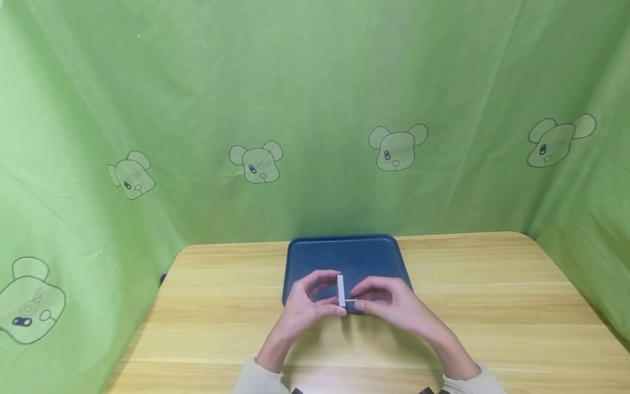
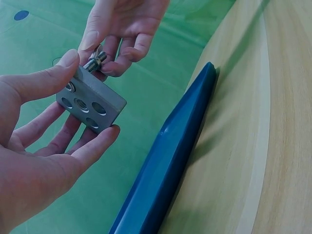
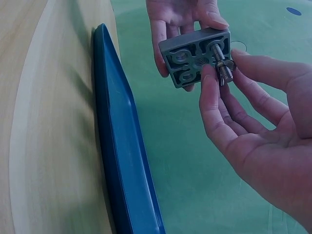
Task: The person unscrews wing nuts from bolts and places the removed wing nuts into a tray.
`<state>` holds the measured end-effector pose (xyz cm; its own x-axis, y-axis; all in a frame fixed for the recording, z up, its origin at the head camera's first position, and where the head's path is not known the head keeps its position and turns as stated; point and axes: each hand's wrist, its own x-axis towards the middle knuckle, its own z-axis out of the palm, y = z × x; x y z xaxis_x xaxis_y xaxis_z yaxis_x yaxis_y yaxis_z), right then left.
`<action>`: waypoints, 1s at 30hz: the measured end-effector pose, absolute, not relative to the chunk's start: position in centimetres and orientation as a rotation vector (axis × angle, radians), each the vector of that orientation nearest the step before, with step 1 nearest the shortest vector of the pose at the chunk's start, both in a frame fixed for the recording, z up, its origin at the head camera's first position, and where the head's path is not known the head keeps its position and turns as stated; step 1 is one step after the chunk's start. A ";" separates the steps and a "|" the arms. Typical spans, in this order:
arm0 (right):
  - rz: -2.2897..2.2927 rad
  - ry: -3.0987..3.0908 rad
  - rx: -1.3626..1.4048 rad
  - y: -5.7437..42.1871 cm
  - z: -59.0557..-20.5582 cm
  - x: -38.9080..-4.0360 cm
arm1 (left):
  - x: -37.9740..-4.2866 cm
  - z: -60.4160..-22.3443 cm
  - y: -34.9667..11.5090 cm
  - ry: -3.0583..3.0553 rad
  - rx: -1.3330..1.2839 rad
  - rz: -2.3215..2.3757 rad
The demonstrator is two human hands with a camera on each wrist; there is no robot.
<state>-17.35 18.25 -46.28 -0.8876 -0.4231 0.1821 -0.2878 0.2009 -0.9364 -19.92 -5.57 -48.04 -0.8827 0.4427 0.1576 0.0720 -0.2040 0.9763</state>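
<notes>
My left hand (image 1: 302, 306) holds a grey metal block (image 2: 109, 92) by its edges, thumb on one side and fingers on the other. Round holes run through the block, and its ribbed, hollowed back shows in the right wrist view. A threaded bolt (image 3: 218, 51) sticks out of that back near one corner; its head sits in a hole on the front face. On the bolt is a small metal wing nut (image 3: 224, 65), pinched between the thumb and index finger of my right hand (image 1: 396, 301). The fingers partly hide the nut.
Both hands are raised over the near edge of a dark blue tray (image 1: 339, 254) on a light wooden table (image 1: 472, 279). Green curtains (image 1: 325, 82) printed with bear heads stand behind the table and on both sides.
</notes>
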 end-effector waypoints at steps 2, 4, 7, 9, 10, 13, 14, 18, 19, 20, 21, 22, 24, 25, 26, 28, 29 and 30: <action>-1.781 2.345 -0.696 18.2 -46.3 -17.3 | -19.9 -48.0 -5.6 1.806 0.607 2.177; -1.774 2.348 -0.692 18.2 -46.3 -17.3 | -19.9 -48.0 -5.6 1.809 0.607 2.176; -1.759 2.355 -0.683 18.2 -46.2 -17.3 | -19.9 -48.0 -5.6 1.816 0.600 2.176; -1.756 2.348 -0.679 18.2 -46.3 -17.3 | -19.9 -48.0 -5.6 1.820 0.596 2.175; -1.759 2.339 -0.678 18.2 -46.3 -17.3 | -19.9 -48.0 -5.6 1.821 0.596 2.173; -1.775 2.307 -0.673 18.2 -46.3 -17.3 | -20.0 -48.0 -5.6 1.820 0.597 2.173; -1.780 2.297 -0.670 18.2 -46.3 -17.3 | -20.0 -48.0 -5.6 1.819 0.597 2.173; -1.788 2.279 -0.668 18.2 -46.3 -17.4 | -20.0 -48.0 -5.6 1.814 0.595 2.177; -1.787 2.278 -0.669 18.2 -46.3 -17.4 | -20.0 -48.0 -5.6 1.814 0.594 2.177; -1.787 2.274 -0.669 18.2 -46.3 -17.4 | -19.9 -48.0 -5.6 1.815 0.594 2.176; -1.786 2.273 -0.671 18.2 -46.3 -17.4 | -19.9 -48.0 -5.6 1.815 0.593 2.176; -1.785 2.272 -0.672 18.2 -46.4 -17.4 | -19.9 -48.0 -5.6 1.816 0.592 2.175; -1.787 2.270 -0.671 18.3 -46.4 -17.4 | -19.9 -48.0 -5.6 1.816 0.593 2.175; -1.787 2.269 -0.671 18.3 -46.4 -17.4 | -19.9 -48.0 -5.6 1.815 0.594 2.176; -1.788 2.268 -0.671 18.3 -46.4 -17.4 | -19.9 -48.0 -5.6 1.816 0.594 2.175; -1.788 2.266 -0.673 18.3 -46.4 -17.4 | -19.9 -48.0 -5.6 1.815 0.595 2.177; -1.787 2.267 -0.674 18.3 -46.4 -17.4 | -19.9 -48.0 -5.6 1.814 0.596 2.178; -1.785 2.268 -0.676 18.3 -46.4 -17.4 | -19.9 -48.0 -5.6 1.813 0.596 2.178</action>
